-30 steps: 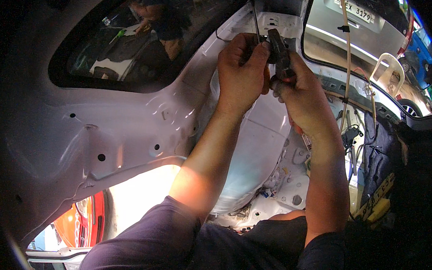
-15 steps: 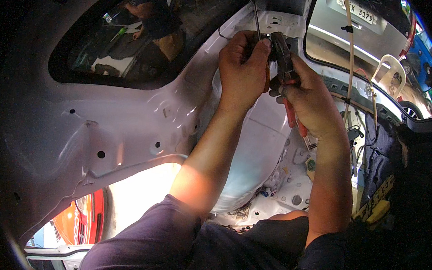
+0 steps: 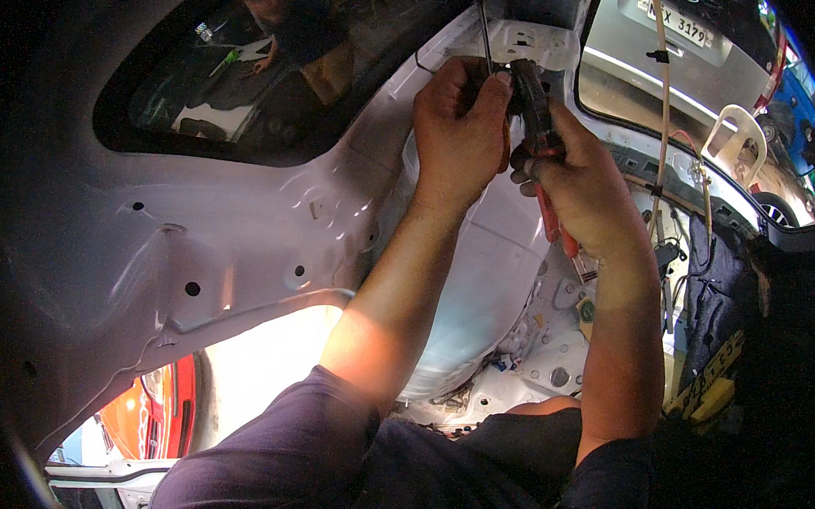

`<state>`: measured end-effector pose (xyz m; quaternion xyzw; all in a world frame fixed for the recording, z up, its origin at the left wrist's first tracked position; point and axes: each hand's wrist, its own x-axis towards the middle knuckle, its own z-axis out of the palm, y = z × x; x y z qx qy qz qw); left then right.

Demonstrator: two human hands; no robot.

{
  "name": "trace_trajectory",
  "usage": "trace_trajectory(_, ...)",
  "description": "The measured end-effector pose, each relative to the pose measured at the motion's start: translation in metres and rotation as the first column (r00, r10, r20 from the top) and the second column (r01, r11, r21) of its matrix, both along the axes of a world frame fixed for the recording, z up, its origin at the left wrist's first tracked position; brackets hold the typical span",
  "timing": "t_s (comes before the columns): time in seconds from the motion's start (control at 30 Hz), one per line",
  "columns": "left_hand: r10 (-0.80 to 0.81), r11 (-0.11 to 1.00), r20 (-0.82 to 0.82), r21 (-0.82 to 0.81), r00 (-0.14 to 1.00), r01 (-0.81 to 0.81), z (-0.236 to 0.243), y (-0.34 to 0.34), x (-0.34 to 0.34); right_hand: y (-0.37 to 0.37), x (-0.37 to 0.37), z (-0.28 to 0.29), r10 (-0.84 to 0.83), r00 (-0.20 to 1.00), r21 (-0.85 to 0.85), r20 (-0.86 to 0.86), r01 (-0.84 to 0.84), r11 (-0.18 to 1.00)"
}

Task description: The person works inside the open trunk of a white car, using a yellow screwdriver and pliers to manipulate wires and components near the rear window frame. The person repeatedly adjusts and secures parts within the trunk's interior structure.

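My left hand (image 3: 460,124) is closed beside a thin metal rod (image 3: 487,33) and a dark fitting at the pillar, a sliver of orange showing past its thumb; what its fingers hold is mostly hidden. Just to its right, my right hand (image 3: 575,185) grips pliers (image 3: 547,216) with red handles and a dark upper part, raised against the fitting. Both hands are up at the white metal pillar (image 3: 525,39) inside a stripped car body.
A dark side window (image 3: 224,70) and holed white panel (image 3: 242,246) lie left. Right are a hanging tan hose (image 3: 664,102), black trim (image 3: 720,271) and yellow objects (image 3: 709,395). Outside show a silver car (image 3: 620,63), white chair (image 3: 737,124) and red car (image 3: 155,407).
Over the last second my right hand and the pliers have shifted slightly right, with more of the red handles showing. My left hand has risen very slightly, still closed.
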<state>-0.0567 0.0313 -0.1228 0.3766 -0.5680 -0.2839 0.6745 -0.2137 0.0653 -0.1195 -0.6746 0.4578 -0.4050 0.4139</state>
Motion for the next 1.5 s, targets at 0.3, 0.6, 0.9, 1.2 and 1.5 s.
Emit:
trace_trajectory(0.3, -0.063, 0.997, -0.11, 0.035, 0.992, 0.067, 0.007, 0.009, -0.005, 0.001, 0.002, -0.007, -0.108, 0.986, -0.189, -0.13, 0.082, 0.979)
trace_trajectory(0.6, -0.074, 0.997, -0.146, 0.013, 0.986, 0.076, 0.007, 0.009, -0.004, 0.011, 0.009, -0.001, -0.186, 0.965, -0.194, -0.183, 0.15, 0.969)
trace_trajectory(0.9, -0.075, 0.997, -0.134, 0.007, 0.988, 0.077, 0.006, 0.009, -0.004, 0.016, 0.008, 0.004, -0.167, 0.969, -0.14, -0.183, 0.143, 0.98)
trace_trajectory(1.2, -0.077, 0.997, -0.137, 0.013, 0.988, 0.08, 0.006, 0.008, -0.004, 0.011, 0.01, -0.003, -0.168, 0.973, -0.198, -0.156, 0.136, 0.971)
trace_trajectory(1.5, -0.104, 0.993, -0.187, 0.031, 0.977, 0.112, 0.007, 0.01, -0.005, 0.006, 0.007, -0.008, -0.08, 0.995, -0.175, -0.064, 0.067, 0.982)
